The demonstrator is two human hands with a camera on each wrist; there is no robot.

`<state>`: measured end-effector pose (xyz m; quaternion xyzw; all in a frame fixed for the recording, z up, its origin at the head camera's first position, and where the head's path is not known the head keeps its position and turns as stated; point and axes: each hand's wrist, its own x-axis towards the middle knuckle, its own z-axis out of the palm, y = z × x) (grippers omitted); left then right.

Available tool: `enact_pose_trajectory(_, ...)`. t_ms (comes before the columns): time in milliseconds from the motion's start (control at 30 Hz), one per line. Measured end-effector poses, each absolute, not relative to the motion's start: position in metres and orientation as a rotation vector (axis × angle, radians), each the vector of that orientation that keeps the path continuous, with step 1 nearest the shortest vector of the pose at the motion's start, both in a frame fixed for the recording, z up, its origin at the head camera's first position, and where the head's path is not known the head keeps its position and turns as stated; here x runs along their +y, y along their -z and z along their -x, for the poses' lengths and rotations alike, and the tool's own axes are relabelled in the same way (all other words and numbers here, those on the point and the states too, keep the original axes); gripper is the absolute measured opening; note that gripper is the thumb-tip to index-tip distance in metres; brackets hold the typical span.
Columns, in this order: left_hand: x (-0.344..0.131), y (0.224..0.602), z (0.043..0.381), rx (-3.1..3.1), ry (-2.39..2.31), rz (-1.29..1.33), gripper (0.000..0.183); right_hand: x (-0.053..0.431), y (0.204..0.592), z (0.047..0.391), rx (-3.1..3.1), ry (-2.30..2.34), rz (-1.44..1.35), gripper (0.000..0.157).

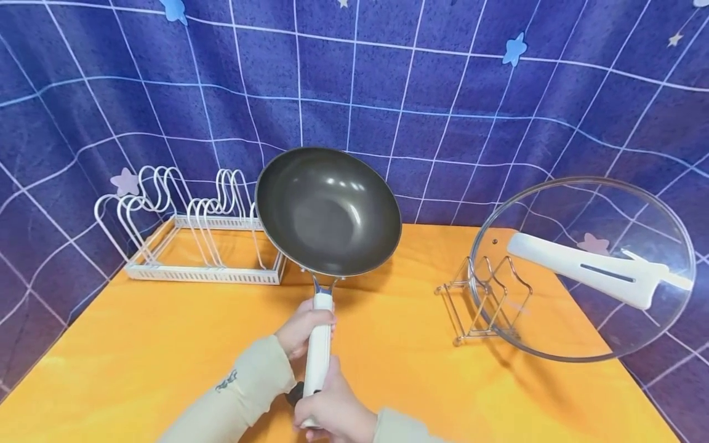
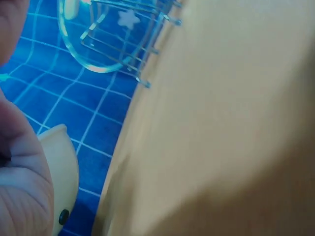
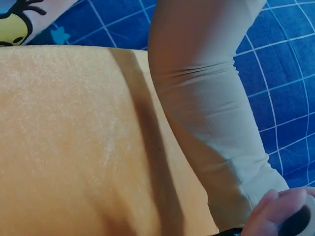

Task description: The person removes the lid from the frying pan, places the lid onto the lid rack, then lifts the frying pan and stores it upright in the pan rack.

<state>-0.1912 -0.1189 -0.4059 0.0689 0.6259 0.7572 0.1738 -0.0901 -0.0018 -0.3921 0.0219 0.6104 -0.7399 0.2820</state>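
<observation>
A dark frying pan (image 1: pixel 327 215) with a white handle (image 1: pixel 318 357) is held up over the table, its inside facing me. My left hand (image 1: pixel 303 329) grips the handle near the pan end, thumb across it. Lower down, my right hand (image 1: pixel 332 403) holds the handle's end. In the left wrist view, part of my left hand (image 2: pixel 22 172) shows beside the pale handle (image 2: pixel 61 177). The right wrist view catches my right hand's fingers (image 3: pixel 275 214) at the lower corner and the left sleeve (image 3: pixel 206 108).
A white wire rack (image 1: pixel 205 274) stands on the orange tabletop (image 1: pixel 399 344) at left, close to the pan. On the right, a small metal rack (image 1: pixel 482 332) holds a large glass lid (image 1: pixel 581 344) with a white handle (image 1: pixel 598 274). A blue grid-patterned curtain (image 1: pixel 421 123) hangs behind.
</observation>
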Motion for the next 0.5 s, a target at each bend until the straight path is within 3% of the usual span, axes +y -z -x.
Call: enact_pose_trajectory(500,-0.115,0.4024,0.191,1.568,-2.198,-0.275,0.026,0.0077,0.3948,0.0925,1.567,2.054,0.084,0.081)
